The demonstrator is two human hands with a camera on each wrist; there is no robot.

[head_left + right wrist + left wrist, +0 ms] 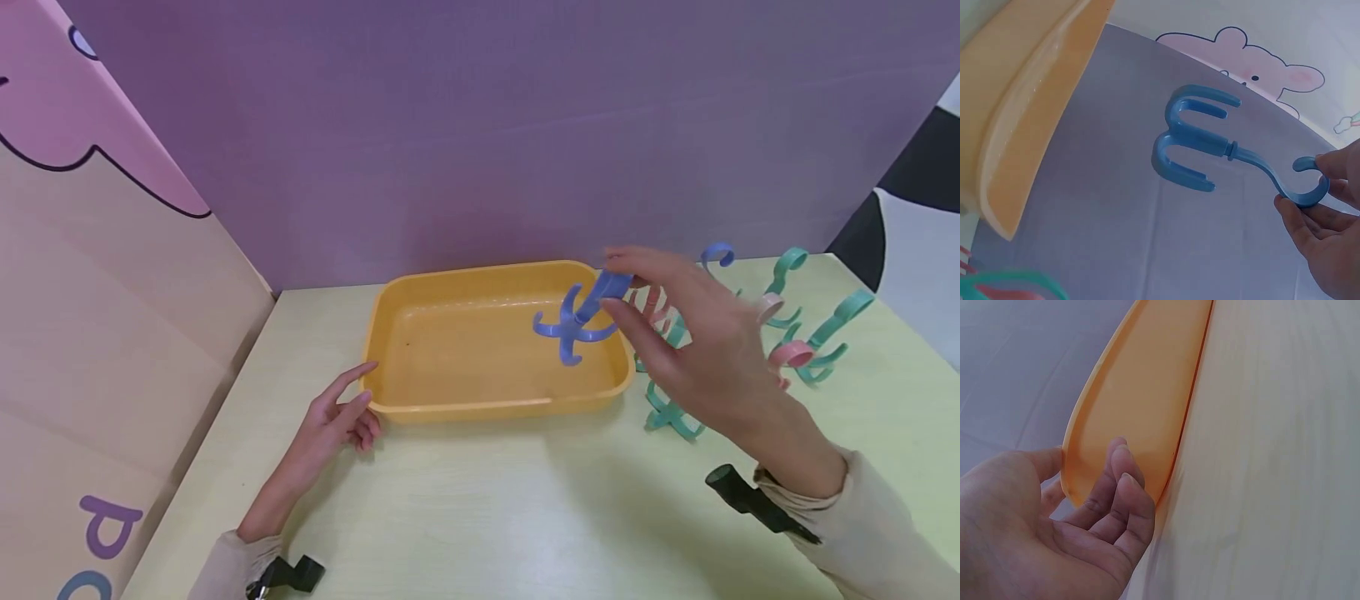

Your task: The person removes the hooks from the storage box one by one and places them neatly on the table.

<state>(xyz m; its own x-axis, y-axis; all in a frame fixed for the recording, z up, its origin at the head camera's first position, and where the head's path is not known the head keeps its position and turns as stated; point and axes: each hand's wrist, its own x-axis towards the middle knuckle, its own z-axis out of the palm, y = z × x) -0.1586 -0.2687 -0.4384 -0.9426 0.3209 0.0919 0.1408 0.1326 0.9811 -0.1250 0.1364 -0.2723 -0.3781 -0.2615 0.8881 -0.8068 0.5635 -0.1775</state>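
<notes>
My right hand (693,342) pinches a blue four-pronged swivel hook (573,325) by its curved top, between thumb and fingers. Its prongs hang over the right part of a yellow tray (465,409). From the right wrist view, the curl of the blue hook (1194,140) sits at the fingertips of my hand (1329,212). My left hand (333,425) is at the tray's left end, index fingertip and thumb at the rim. The left wrist view has its other fingers (1138,509) loosely bent beside the tray's end wall (1122,412).
Right of the tray, partly behind my right hand, lie several similar hooks: green (840,321), pink (791,354) and a blue one (717,252). A purple panel (480,150) stands behind the table (465,508), and a printed panel (112,317) stands at the left.
</notes>
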